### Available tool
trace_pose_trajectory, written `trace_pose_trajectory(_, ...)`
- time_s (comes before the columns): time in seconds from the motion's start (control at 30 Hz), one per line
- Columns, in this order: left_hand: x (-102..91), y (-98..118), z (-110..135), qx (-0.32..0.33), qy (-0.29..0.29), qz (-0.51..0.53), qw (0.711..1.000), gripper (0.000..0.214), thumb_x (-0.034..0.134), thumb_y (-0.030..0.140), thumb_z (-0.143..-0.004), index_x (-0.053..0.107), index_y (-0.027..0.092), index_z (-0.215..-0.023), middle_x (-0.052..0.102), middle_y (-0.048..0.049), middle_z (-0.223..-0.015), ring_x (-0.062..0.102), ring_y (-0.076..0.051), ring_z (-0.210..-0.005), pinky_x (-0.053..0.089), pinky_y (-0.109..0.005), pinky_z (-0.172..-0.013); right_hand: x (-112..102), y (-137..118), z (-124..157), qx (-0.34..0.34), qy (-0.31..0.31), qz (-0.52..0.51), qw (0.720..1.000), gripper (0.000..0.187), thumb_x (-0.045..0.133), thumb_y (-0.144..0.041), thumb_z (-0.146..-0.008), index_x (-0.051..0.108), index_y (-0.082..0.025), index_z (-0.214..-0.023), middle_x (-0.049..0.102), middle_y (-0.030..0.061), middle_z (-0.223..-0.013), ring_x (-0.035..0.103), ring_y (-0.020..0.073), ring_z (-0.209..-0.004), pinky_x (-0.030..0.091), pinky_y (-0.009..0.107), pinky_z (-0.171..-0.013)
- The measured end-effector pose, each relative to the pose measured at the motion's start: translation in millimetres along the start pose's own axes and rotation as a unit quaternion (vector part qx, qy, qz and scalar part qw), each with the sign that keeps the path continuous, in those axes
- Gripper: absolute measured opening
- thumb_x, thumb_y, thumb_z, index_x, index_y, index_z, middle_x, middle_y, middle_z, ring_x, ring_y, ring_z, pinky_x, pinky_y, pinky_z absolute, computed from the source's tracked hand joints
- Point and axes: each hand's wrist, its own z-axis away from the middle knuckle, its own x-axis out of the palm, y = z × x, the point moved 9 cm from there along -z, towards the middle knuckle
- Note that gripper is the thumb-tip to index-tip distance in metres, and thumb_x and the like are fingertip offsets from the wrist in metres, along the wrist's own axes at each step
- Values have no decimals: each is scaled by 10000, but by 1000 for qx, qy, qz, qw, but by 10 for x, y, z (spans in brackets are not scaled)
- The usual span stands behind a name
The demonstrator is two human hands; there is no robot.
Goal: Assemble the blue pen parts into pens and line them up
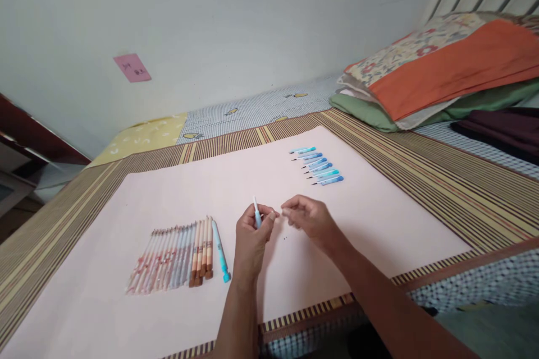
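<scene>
My left hand [255, 229] is closed around a light blue pen barrel [257, 217], whose thin white end points up and away. My right hand [308, 217] hovers just to its right, thumb and fingers pinched together; whatever is between them, if anything, is too small to name. Two tiny dark specks [285, 238] lie on the pink sheet below the hands. Beside my left wrist rests a blue pen [220, 251] with a turquoise end. Farther off to the right, several blue pen pieces [320, 167] with thin dark tips are laid in a row.
To the left, several pale patterned pens [162, 261] and several brown-ended pens [202, 251] lie side by side. The large pink sheet [185, 190] covers a striped mat [412, 179]. Folded bedding [455, 78] is piled at the back right, and a wall [236, 28] rises behind.
</scene>
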Motion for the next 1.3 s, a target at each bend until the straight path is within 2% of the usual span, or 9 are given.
trace_pose_trajectory(0.07, -39, -2, -8, -5, 14, 23, 1000, 195, 772, 302, -780, 643, 159, -813, 659, 5, -746, 345, -31, -473, 247, -190, -454, -264, -180, -14, -80, 54, 161, 982, 124, 641, -299, -835, 691, -196, -882, 676, 34, -823, 597, 181, -740, 448, 317, -692)
trace_pose_trajectory(0.13, -77, -10, -19, -14, 28, 42, 999, 221, 798, 297, -748, 647, 147, -807, 707, -35, -816, 366, -25, -464, 244, -190, -441, -396, -217, -31, -106, 53, 291, 949, 125, 596, -236, -854, 694, -200, -922, 684, 53, -949, 619, 198, -829, 457, 333, -759)
trace_pose_trajectory(0.23, -98, -34, -37, -26, 38, 70, 997, 248, 812, 301, -727, 666, 136, -839, 714, -47, -790, 380, -24, -448, 232, -187, -427, -384, -53, -69, -89, -12, 432, 897, 156, 598, -165, -847, 700, -193, -961, 679, 82, -1018, 619, 234, -948, 443, 352, -825)
trace_pose_trajectory(0.37, -79, -52, -58, -23, 32, 105, 994, 263, 813, 300, -720, 679, 130, -870, 703, -36, -743, 383, -24, -427, 233, -185, -418, -292, 105, -86, -76, -40, 542, 836, 113, 580, -151, -876, 678, -184, -831, 665, 99, -937, 582, 237, -870, 403, 349, -761)
trace_pose_trajectory(0.47, -56, -93, -60, -40, 22, 106, 993, 280, 820, 300, -708, 688, 122, -880, 708, -43, -740, 398, -25, -425, 225, -181, -411, -257, 44, -72, -92, -35, 471, 876, 122, 548, -175, -901, 629, -187, -812, 652, 70, -875, 559, 208, -806, 397, 326, -718)
trace_pose_trajectory(0.57, -46, -116, -57, -52, 17, 105, 993, 297, 825, 300, -698, 693, 116, -890, 718, -53, -747, 413, -29, -435, 227, -177, -412, -265, -4, -45, -67, -41, 278, 957, 114, 569, -285, -918, 642, -198, -908, 638, 15, -781, 541, 166, -692, 406, 292, -640)
trace_pose_trajectory(0.67, -49, -109, -59, -49, 14, 99, 994, 304, 826, 306, -693, 689, 114, -884, 720, -54, -741, 418, -31, -439, 242, -179, -418, -234, -14, -20, -32, -45, 109, 993, 223, 656, -389, -872, 689, -189, -966, 635, 3, -737, 520, 144, -622, 401, 276, -580)
trace_pose_trajectory(0.93, -56, -106, -61, -37, 5, 51, 998, 270, 799, 326, -723, 695, 130, -876, 692, -28, -725, 442, -46, -474, 266, -186, -433, -15, -54, 5, -36, -61, 44, 997, 199, 727, -388, -821, 757, -203, -888, 722, 32, -832, 611, 185, -763, 460, 313, -719)
trace_pose_trajectory(1.3, -74, -102, -53, -42, -3, 6, 999, 232, 810, 308, -711, 718, 136, -837, 648, 2, -630, 439, -56, -474, 267, -199, -453, -12, -70, 33, -35, -63, 36, 997, 198, 751, -383, -802, 765, -199, -875, 712, 23, -809, 585, 173, -749, 437, 301, -713)
